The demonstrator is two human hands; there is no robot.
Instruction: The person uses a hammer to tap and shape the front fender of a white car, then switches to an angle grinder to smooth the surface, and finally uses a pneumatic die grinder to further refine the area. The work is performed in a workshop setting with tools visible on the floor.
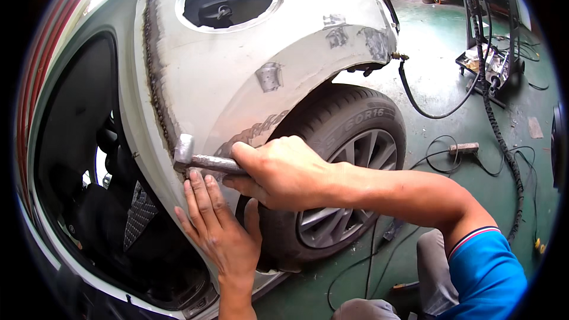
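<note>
My right hand (287, 173) is wrapped round the handle of a metal hammer (208, 162). The hammer's head is at the lower end of a rough, dark weld seam (154, 53) on a pale car body panel (225, 92). Whether the head touches the metal, I cannot tell. Just below it, my left hand (225, 234) lies with fingers stretched out against the panel, between the door opening (77, 160) and the rear wheel (361, 142). Bare, scraped metal patches (269, 77) show along the wheel arch.
Above the arch is a round fuel-filler opening (228, 0). A black hose (427, 109) runs from a brass fitting near the car's rear. A wheeled cart (492, 59) with thick cables stands at the back right. Thin cables and a small block (464, 148) lie on the green floor.
</note>
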